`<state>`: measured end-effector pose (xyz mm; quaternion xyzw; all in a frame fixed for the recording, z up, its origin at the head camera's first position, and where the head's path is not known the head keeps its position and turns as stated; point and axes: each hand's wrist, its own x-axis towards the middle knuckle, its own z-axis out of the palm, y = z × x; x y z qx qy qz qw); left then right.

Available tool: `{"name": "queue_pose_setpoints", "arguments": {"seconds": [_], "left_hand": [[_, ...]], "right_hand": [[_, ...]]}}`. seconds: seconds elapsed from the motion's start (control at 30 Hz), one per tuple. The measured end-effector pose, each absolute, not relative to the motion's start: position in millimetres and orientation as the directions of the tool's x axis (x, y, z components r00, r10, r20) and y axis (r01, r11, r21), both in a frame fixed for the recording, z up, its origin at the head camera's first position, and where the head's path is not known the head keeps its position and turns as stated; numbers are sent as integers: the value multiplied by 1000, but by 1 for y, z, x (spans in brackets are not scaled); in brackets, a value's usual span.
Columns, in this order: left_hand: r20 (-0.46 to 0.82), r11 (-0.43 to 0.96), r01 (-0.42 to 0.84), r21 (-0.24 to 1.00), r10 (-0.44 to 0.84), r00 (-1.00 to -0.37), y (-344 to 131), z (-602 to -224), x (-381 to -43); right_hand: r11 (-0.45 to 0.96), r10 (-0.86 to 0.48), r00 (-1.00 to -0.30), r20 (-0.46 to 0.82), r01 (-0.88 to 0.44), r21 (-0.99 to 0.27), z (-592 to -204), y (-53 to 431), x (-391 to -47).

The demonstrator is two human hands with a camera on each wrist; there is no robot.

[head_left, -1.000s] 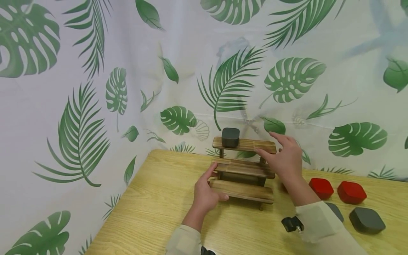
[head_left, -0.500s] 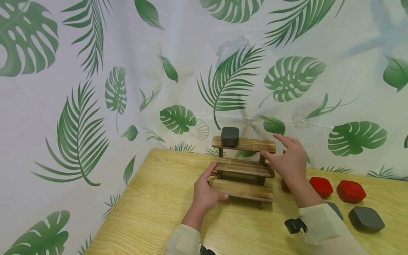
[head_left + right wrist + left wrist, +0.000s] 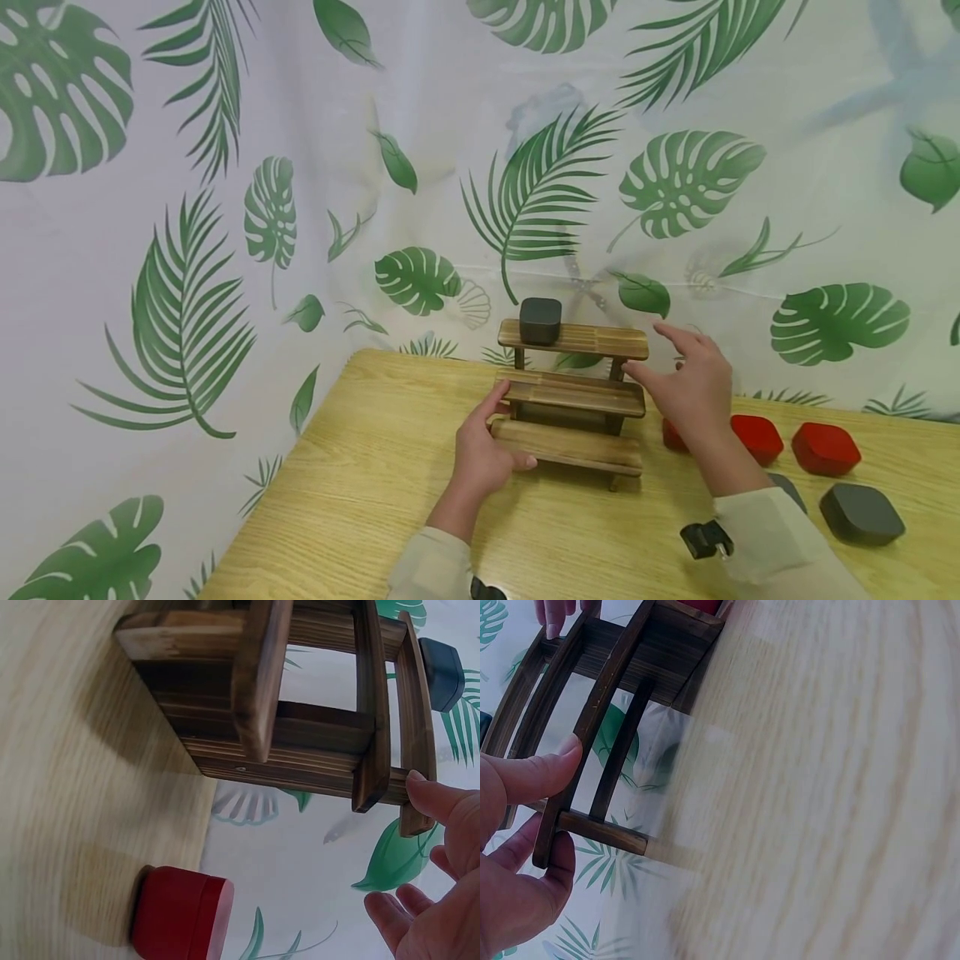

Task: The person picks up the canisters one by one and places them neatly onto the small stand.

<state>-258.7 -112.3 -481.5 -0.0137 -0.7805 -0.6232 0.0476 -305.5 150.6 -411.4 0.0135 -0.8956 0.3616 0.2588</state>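
Note:
A three-step wooden display stand [image 3: 573, 450] stands on the table. On the left part of its top step sits a dark grey rounded block [image 3: 540, 322]. My left hand [image 3: 482, 457] holds the stand's left end; in the left wrist view the thumb [image 3: 555, 769] presses the lowest step's face, with fingers curled behind that step. My right hand [image 3: 697, 387] is at the right end of the top step, fingers spread apart and holding nothing. Seen from the right wrist, its thumb [image 3: 433, 796] is right at that step's edge.
Red rounded blocks [image 3: 825, 448] lie on the wood-grain table [image 3: 337, 500] to the right, one partly behind my right wrist. A dark grey block [image 3: 862, 514] lies in front of them, another partly under the sleeve. Leaf-print cloth [image 3: 420, 208] hangs behind and left.
My right hand has moved to the right along the top step, away from the dark grey block, to the stand's right end. The left hand keeps its place on the stand.

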Motion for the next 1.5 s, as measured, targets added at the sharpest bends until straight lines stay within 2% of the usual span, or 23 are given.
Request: {"name": "queue_pose_setpoints", "arguments": {"seconds": [0.53, 1.23, 1.5], "left_hand": [[92, 206, 82, 975, -41, -995, -111, -481, -258], [79, 199, 69, 978, -42, -996, -112, -480, -259], [84, 201, 73, 977, -46, -995, -112, -480, -258]], "right_hand": [[730, 183, -871, 455, -190, -656, -419, 161, -299], [771, 171, -865, 471, -180, -611, -436, 173, -299], [769, 179, -898, 402, -127, -626, -441, 179, -296]]}}
